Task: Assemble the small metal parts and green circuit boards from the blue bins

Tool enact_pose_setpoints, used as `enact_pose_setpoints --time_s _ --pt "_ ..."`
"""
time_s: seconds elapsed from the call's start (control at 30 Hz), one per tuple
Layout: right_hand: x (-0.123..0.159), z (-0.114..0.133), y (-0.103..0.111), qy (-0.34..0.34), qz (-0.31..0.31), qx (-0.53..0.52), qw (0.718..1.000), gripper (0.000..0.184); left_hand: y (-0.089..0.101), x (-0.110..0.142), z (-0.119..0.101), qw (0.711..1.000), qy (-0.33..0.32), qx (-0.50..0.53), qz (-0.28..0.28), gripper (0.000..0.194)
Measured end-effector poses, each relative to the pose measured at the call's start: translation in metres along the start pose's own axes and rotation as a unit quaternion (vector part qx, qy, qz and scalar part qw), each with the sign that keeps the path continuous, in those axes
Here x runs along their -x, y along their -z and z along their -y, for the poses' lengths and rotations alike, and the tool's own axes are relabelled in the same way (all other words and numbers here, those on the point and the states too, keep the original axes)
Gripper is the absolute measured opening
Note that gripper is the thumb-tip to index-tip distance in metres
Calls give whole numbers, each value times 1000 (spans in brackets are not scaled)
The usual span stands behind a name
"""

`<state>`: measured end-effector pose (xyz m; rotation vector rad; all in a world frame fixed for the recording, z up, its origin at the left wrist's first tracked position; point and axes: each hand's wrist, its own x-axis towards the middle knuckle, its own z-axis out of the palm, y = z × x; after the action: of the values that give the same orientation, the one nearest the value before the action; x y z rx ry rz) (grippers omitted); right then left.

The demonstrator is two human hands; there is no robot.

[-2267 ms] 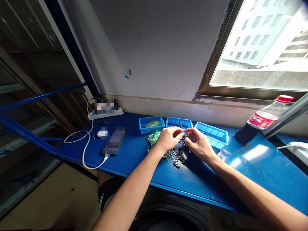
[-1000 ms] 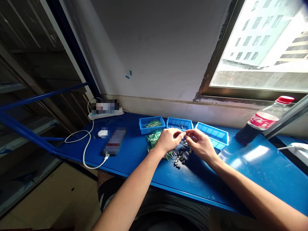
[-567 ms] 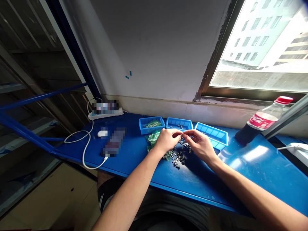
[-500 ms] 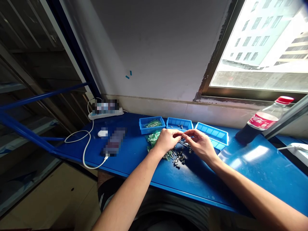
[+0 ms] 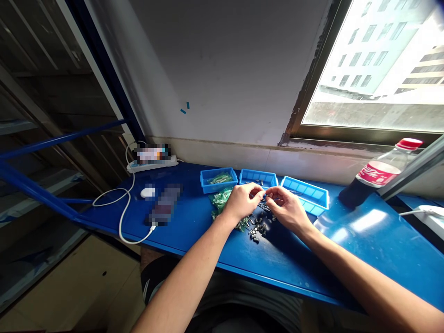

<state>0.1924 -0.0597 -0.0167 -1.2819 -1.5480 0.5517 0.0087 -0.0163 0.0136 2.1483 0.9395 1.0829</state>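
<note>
My left hand (image 5: 244, 199) and my right hand (image 5: 284, 206) meet fingertip to fingertip above the table, both in a pinch. Whatever sits between the fingers is too small and too covered to name. Just below them lies a loose heap of dark screws (image 5: 257, 230) with black heads. Green plastic packets (image 5: 220, 200) with thin pieces lie partly under my left hand. Behind the hands stand three blue bins: the left bin (image 5: 208, 188) holds green-wrapped pieces, the middle bin (image 5: 251, 174) a few small screws, and the right bin (image 5: 314, 190) a few thin pieces.
A cola bottle (image 5: 378, 173) leans at the right near the window. On the left of the blue table (image 5: 194, 222) lie a blurred phone-like thing (image 5: 165, 204), a white oval object (image 5: 148, 192) and a white cable (image 5: 121, 222) from a power strip (image 5: 152, 164).
My fingertips keep meeting at nearly the same place, with small shifts of the fingers. At half a second ago they were pressed closer together; the bins and heaps look unmoved.
</note>
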Motion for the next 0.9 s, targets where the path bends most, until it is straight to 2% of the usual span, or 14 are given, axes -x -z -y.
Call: enact_pose_setpoints --time_s 0.1,0.23,0.4,0.63,0.9 --pt "0 0 1 7 -4 -6 1000 20 1 1 -1 1000 0 -17 19 23" --pt "0 -4 1 12 -3 -11 1000 19 -1 0 3 999 5 3 32 20" --pt "0 -5 1 5 4 -22 1000 22 -2 -1 7 999 12 23 18 18" --pt "0 -3 1 -16 2 -39 999 35 -4 -1 9 999 9 47 5 24" --pt "-1 1 1 -42 -18 -148 988 40 -4 -2 13 990 43 131 -29 27"
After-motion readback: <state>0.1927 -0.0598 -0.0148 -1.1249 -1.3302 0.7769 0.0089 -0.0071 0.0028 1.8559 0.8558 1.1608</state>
